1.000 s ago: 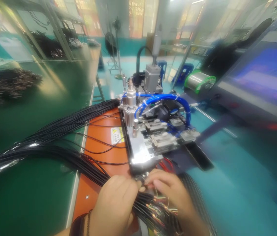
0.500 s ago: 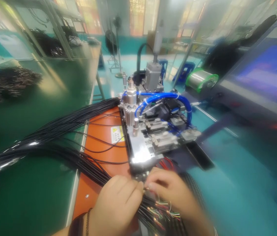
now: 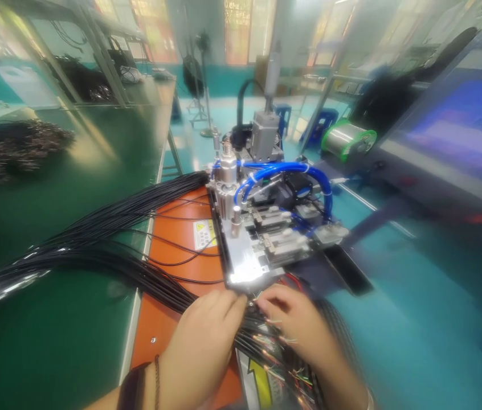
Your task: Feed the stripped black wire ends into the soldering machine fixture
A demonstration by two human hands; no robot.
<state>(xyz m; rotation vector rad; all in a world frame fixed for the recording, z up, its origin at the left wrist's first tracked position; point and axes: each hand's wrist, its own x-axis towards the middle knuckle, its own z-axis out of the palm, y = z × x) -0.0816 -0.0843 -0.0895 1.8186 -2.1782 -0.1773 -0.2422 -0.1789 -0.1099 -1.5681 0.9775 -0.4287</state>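
Note:
My left hand (image 3: pixel 209 333) is closed over the front of the orange machine base, thumb and fingers pinched on what appears to be a black cable, mostly hidden. Close by on the right, my right hand (image 3: pixel 292 316) pinches fine wires at that cable's tip, its fingers bent. A small metal fitting (image 3: pixel 250 304) shows between the fingertips. Below both hands lies a bundle of black cables (image 3: pixel 252 341), whose stripped ends fan out in thin coloured wires (image 3: pixel 273 364). The bundle runs back under my left hand to the left.
Just beyond my hands stands a metal machine (image 3: pixel 245 262) with blue air tubes (image 3: pixel 288 166) on an orange base (image 3: pixel 181 228). More black cables (image 3: pixel 108 213) cross the green table (image 3: pixel 74 341). A green wire spool (image 3: pixel 347 141) and a lit screen (image 3: pixel 472 125) are at right.
Both hands have moved slightly up and forward, toward the machine's front edge, still close together. More of the cable ends and a yellow arrow marking beneath them now show.

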